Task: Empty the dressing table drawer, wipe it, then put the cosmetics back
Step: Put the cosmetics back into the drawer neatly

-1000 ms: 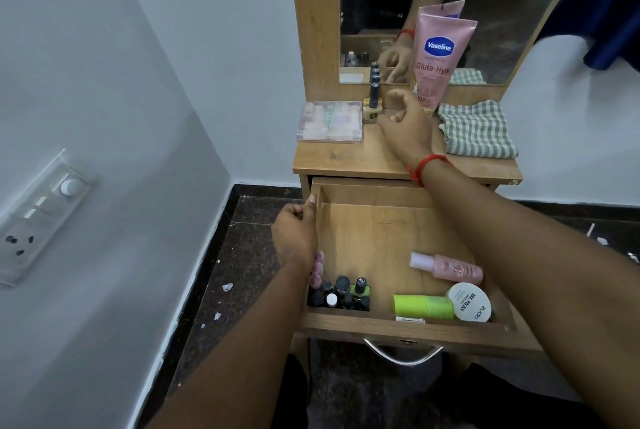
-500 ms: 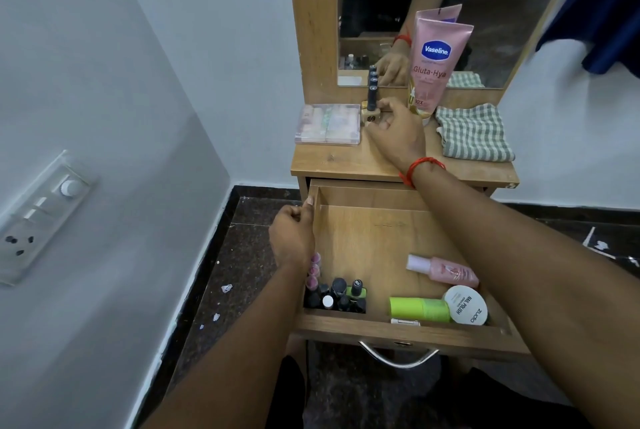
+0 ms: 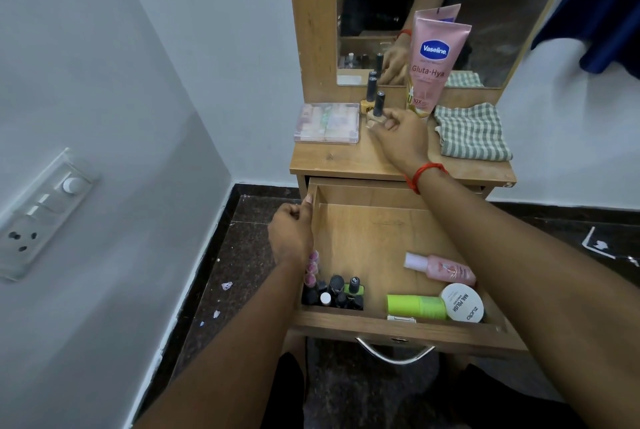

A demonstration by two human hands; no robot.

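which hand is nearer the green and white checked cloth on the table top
Right. The right hand is on the table top beside the green and white checked cloth, setting a nail polish bottle down. The left hand grips the open wooden drawer wall, lower and farther left.

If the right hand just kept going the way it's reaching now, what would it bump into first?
The right hand reaches toward the back of the tabletop, fingers on a small nail polish bottle. Straight on, it would probably push that into the second nail polish bottle just behind, then the mirror frame. Depth is uncertain.
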